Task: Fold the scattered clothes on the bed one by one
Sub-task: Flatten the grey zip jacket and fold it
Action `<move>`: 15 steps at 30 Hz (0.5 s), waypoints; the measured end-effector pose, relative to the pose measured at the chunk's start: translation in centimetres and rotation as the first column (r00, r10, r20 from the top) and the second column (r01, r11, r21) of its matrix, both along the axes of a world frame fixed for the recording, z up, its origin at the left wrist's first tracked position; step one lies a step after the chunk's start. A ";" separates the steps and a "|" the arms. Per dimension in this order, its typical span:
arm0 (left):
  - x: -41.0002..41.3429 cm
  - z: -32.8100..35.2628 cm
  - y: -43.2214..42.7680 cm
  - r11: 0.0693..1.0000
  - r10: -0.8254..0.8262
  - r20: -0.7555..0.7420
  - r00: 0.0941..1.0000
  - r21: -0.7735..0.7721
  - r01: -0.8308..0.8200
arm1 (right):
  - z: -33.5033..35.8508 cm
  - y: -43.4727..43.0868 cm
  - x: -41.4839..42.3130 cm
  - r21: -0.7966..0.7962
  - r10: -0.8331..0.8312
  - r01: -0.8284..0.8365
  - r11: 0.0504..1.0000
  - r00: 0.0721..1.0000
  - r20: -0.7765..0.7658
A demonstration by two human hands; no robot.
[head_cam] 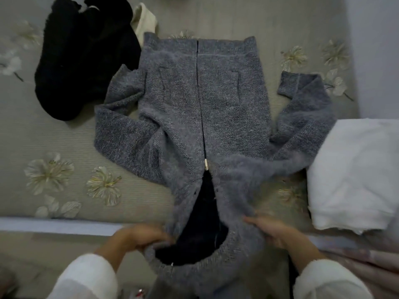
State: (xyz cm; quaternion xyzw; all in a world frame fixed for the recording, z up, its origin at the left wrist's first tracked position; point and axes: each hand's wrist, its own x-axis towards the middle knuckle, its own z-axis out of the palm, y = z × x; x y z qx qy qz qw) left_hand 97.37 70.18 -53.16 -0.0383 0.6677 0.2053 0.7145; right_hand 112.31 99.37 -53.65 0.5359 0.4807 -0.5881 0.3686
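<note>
Head view. A grey zip cardigan [200, 108] lies front-up at frame centre on the floral bedspread [54, 134], hem at 12 o'clock, collar at 6 o'clock, zip part open over a dark lining. Left hand [138, 236] grips the collar edge at 7 o'clock, fingers closed on the knit. Right hand [274, 231] pinches the collar fabric at 5 o'clock. A black garment [86, 57] lies at 10 o'clock, white bedding [354, 175] at 3 o'clock.

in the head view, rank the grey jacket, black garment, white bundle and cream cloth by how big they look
1. Grey jacket, by far the largest.
2. Black garment and white bundle look about alike; the bundle is cut off by the frame edge and nearer, so unranked.
3. Cream cloth, mostly hidden.
</note>
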 end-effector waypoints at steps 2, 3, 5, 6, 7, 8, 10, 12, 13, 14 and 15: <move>2.2 -0.9 -1.3 0.994 0.046 0.150 0.988 -0.108 -0.030 | -0.9 -1.9 1.9 -0.045 -0.040 0.042 0.998 0.998 0.054; 2.9 -1.3 -1.6 0.987 0.092 0.184 0.979 -0.147 -0.065 | -1.1 -2.7 2.3 -0.065 -0.096 0.100 0.993 0.994 0.061; 3.1 -1.1 -1.1 0.980 0.141 0.235 0.962 -0.170 -0.102 | -1.0 -3.6 2.1 -0.127 -0.198 0.205 0.971 0.978 0.061; 2.9 -0.9 -0.6 0.981 0.147 0.260 0.954 -0.164 -0.107 | -0.9 -3.6 1.9 -0.157 -0.215 0.223 0.962 0.975 0.063; 2.4 -0.7 0.0 0.980 0.167 0.279 0.946 -0.156 -0.127 | -0.6 -3.5 1.5 -0.187 -0.210 0.218 0.958 0.976 0.065; 1.7 -0.3 0.7 0.973 0.214 0.295 0.931 -0.153 -0.175 | -0.3 -3.1 0.9 -0.209 -0.194 0.203 0.957 0.979 0.063; 0.0 0.3 1.8 0.927 0.375 0.319 0.870 -0.137 -0.350 | 0.5 -1.7 -0.5 -0.227 -0.163 0.172 0.959 0.985 0.054; -2.0 1.5 3.3 0.829 0.551 0.293 0.782 -0.085 -0.552 | 1.2 0.3 -2.4 -0.212 -0.167 0.166 0.963 0.986 0.017; -3.2 2.0 4.1 0.755 0.641 0.269 0.719 -0.050 -0.654 | 1.6 1.4 -3.5 -0.195 -0.194 0.188 0.963 0.981 -0.011; -4.4 2.3 5.0 0.656 0.732 0.254 0.633 -0.008 -0.755 | 1.9 2.3 -4.8 -0.183 -0.257 0.246 0.952 0.965 -0.043; -5.7 2.5 6.0 0.536 0.812 0.255 0.526 0.034 -0.844 | 2.2 3.1 -6.1 -0.157 -0.346 0.332 0.930 0.935 -0.077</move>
